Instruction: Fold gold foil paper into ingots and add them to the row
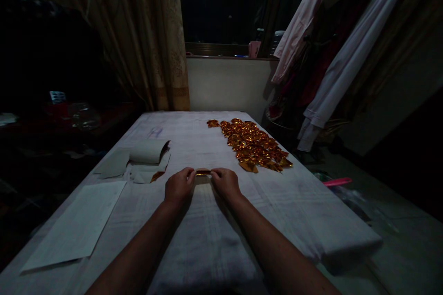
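My left hand (179, 185) and my right hand (225, 182) meet at the middle of a table covered with a pale cloth (221, 239). Both pinch the ends of a small gold foil strip (203, 172), fingers curled shut on it. A heap of folded gold foil pieces (254, 144) lies just beyond and to the right of my right hand. Left of my left hand rests a loose stack of curled grey foil sheets (143, 159), one gold corner showing.
A large white sheet of paper (78, 226) lies at the table's near left. A curtain (152, 32) hangs behind, hanging clothes (332, 46) crowd the right. A pink cup (254, 49) stands on the window ledge. The room is dim.
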The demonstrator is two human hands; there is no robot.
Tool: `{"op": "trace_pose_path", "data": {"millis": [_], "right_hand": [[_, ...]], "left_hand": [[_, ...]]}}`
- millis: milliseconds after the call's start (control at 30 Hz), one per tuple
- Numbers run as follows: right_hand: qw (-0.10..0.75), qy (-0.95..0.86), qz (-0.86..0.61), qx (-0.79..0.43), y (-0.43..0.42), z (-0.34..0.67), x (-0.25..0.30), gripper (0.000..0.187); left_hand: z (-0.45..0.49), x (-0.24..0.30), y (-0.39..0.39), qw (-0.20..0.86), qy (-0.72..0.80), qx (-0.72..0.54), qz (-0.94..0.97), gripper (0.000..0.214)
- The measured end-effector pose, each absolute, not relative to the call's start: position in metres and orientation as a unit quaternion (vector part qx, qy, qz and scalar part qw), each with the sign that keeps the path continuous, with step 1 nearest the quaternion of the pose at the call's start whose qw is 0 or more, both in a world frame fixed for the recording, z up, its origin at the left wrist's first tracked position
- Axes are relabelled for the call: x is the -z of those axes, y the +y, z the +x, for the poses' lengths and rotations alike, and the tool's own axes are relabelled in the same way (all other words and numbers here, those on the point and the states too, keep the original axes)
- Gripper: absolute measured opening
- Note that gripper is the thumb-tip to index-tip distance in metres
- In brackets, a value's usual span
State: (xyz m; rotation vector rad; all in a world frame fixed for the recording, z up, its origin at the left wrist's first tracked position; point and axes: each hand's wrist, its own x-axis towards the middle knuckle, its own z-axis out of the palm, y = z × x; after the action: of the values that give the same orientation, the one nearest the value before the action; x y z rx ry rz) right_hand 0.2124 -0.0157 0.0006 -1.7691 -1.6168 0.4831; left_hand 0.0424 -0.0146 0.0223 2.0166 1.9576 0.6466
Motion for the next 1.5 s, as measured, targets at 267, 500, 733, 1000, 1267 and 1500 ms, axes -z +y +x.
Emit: {"op": "trace_pose_path", "data": {"millis": [267, 500, 733, 1000, 1267, 1500], "right_hand": [[0.344, -0.621, -0.681, -0.179, -0.016, 0.209, -0.003, 0.022], [0.340, -0.624, -0.678, -0.185, -0.017, 0.208, -0.003, 0.023], [0.342, -0.627, -0.673, -0.189, -0.017, 0.207, 0.000, 0.023], [0.350, -0.633, -0.661, -0.198, -0.018, 0.206, 0.000, 0.024], [0.347, -0.640, -0.657, -0.199, -0.020, 0.206, -0.002, 0.023], [0.322, -0.644, -0.669, -0.184, -0.021, 0.208, -0.011, 0.024]], "left_hand": [[0.045, -0.027, -0.014, 0.110, 0.696, -0.194, 0.683, 0.030], [0.045, -0.025, -0.016, 0.101, 0.694, -0.188, 0.688, 0.031], [0.046, -0.022, -0.018, 0.081, 0.686, -0.181, 0.700, 0.032], [0.048, -0.020, -0.020, 0.058, 0.680, -0.166, 0.712, 0.033], [0.048, -0.015, -0.019, 0.045, 0.671, -0.163, 0.722, 0.034], [0.049, -0.017, -0.019, 0.053, 0.668, -0.169, 0.723, 0.033]]}}
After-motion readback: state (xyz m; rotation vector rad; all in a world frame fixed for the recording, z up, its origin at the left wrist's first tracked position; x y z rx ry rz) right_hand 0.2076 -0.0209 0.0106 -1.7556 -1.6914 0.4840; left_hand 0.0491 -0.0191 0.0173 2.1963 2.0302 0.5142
